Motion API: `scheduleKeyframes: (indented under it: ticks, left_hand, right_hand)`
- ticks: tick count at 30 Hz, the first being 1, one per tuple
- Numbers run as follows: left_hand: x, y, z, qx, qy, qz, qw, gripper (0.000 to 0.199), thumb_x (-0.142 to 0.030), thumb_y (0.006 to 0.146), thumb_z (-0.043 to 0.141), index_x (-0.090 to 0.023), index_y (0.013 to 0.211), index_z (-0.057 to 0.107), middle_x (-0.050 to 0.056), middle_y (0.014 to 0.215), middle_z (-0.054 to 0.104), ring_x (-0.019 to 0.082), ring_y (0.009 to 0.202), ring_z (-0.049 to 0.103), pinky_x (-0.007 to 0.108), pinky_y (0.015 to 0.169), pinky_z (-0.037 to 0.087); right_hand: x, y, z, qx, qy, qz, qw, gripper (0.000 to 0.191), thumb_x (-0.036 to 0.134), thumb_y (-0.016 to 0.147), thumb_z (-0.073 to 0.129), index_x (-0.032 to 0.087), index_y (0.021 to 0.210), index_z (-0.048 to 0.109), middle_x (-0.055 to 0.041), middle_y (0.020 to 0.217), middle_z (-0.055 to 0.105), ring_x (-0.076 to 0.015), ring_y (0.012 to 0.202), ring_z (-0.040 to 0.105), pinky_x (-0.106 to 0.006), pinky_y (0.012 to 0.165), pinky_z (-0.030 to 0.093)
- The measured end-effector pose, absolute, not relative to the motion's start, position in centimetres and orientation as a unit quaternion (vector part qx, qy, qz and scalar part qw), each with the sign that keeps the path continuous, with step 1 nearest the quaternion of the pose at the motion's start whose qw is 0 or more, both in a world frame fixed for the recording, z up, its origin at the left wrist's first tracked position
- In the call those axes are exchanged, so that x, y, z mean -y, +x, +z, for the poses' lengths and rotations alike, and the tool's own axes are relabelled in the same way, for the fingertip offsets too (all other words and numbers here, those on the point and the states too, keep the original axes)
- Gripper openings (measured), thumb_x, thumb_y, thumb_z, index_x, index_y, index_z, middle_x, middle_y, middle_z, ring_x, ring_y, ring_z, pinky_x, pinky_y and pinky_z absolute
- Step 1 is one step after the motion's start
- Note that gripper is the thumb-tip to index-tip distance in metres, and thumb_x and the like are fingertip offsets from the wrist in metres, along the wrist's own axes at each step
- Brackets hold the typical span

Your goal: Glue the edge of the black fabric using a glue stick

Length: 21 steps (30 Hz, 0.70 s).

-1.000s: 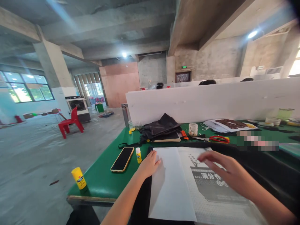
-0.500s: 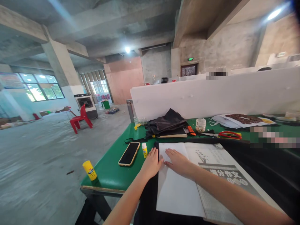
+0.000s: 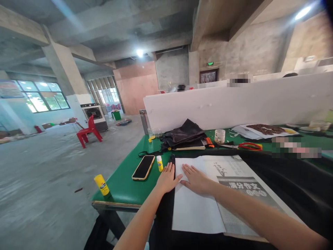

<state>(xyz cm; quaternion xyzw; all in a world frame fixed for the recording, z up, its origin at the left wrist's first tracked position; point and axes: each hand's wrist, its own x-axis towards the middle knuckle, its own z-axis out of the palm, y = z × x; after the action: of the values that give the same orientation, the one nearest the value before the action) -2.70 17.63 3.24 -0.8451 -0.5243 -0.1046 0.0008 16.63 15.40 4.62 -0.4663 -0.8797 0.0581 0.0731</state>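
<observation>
On the green worktop [image 3: 122, 187], I am watching both hands lying flat and spread on a large folded paper sheet [image 3: 197, 208]. My left hand [image 3: 166, 178] is resting at the sheet's left edge, fingers together and pointing away from me, gripping nothing; part of it is overlapping the black cloth [image 3: 286, 187] that is lying under the sheet. My right hand [image 3: 196, 178] is pressing palm-down just to the right of it, on the blank white panel, also holding nothing. Placed side by side like this, the two palms seem to be pinning the paper against the cloth so it is lying flat along that edge. To the right of the hands, the sheet's printed panel is facing up, with its lettering turned upside down from where I am looking.

Left of the sheet, a small glue stick [image 3: 160, 163] is standing upright, and a smartphone [image 3: 143, 167] is lying screen-up beyond it. A bigger yellow glue stick [image 3: 101, 185] is standing at the worktop's near left corner. Behind the sheet, a crumpled black bag [image 3: 183, 137], a glass jar [image 3: 220, 136] and red-handled scissors [image 3: 249, 146] are sitting within reach, in front of a white partition [image 3: 234, 104].
</observation>
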Motion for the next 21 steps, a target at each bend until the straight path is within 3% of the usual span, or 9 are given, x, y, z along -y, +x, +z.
scheduleKeyframes:
  ticks: [16,21]
  left_hand:
    - [-17.7,-2.4,3.2,0.53,-0.844,-0.089,0.012,0.083,-0.064,0.087,0.011,-0.001,0.138,0.028,0.019,0.147,0.023,0.027,0.137,0.017,0.041,0.11,0.02]
    - [-17.8,-1.5,3.4,0.549,-0.832,-0.075,0.016,0.078,-0.058,0.09,0.008,0.0,0.137,0.031,0.021,0.145,0.026,0.029,0.136,0.018,0.047,0.11,0.016]
  right_hand:
    - [-15.9,16.0,3.6,0.874,-0.477,0.043,0.08,0.084,0.064,0.087,0.005,0.002,0.142,0.017,-0.0145,0.148,0.014,-0.0223,0.137,0.009,-0.041,0.112,0.009]
    - [-15.9,15.7,3.8,0.869,-0.488,0.045,0.07,0.082,0.062,0.087,0.005,0.003,0.143,0.016,-0.0132,0.149,0.012,-0.021,0.137,0.007,-0.04,0.112,0.008]
